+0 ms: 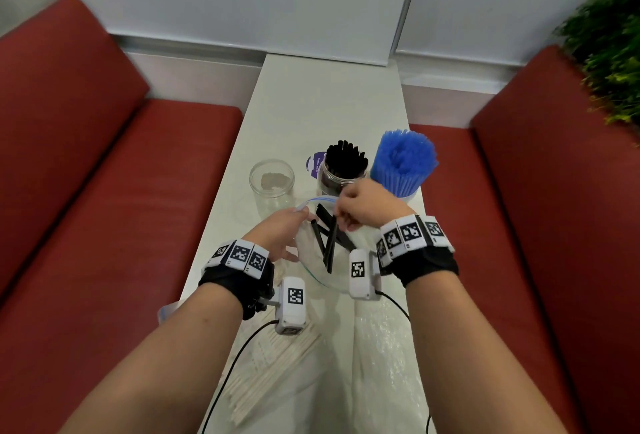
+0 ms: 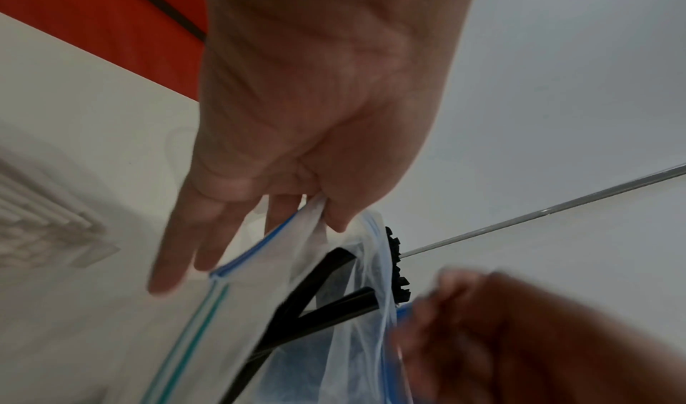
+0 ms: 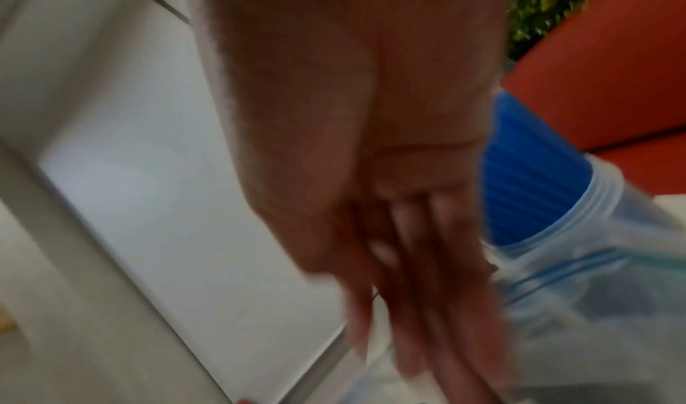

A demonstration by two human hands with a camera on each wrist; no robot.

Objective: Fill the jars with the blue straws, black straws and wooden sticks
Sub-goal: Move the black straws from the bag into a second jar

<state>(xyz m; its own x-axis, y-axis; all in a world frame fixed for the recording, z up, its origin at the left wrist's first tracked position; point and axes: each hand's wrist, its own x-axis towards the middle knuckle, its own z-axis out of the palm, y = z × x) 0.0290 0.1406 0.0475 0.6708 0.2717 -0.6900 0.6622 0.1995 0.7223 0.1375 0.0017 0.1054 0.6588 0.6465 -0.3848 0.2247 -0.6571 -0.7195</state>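
On the white table [image 1: 322,104] stand an empty clear jar [image 1: 272,188], a jar of black straws [image 1: 341,174] and a jar of blue straws [image 1: 401,163]. My left hand [image 1: 284,229] pinches the rim of a clear zip bag [image 1: 311,267] between thumb and forefinger [image 2: 334,216], lifting it off the table. A few black straws [image 1: 330,243] lie loose inside the bag [image 2: 260,263]. My right hand [image 1: 346,215] is at the bag's mouth, fingers pointing down by the straw tips. It is blurred in both wrist views, so its hold is unclear. Wooden sticks [image 1: 273,361] lie near the front edge.
A crumpled clear plastic bag [image 1: 384,347] lies at the front right of the table. Red bench seats [image 1: 104,191] flank the table on both sides, and a green plant [image 1: 609,53] stands at the far right. A round purple sticker [image 1: 313,165] sits behind the black-straw jar.
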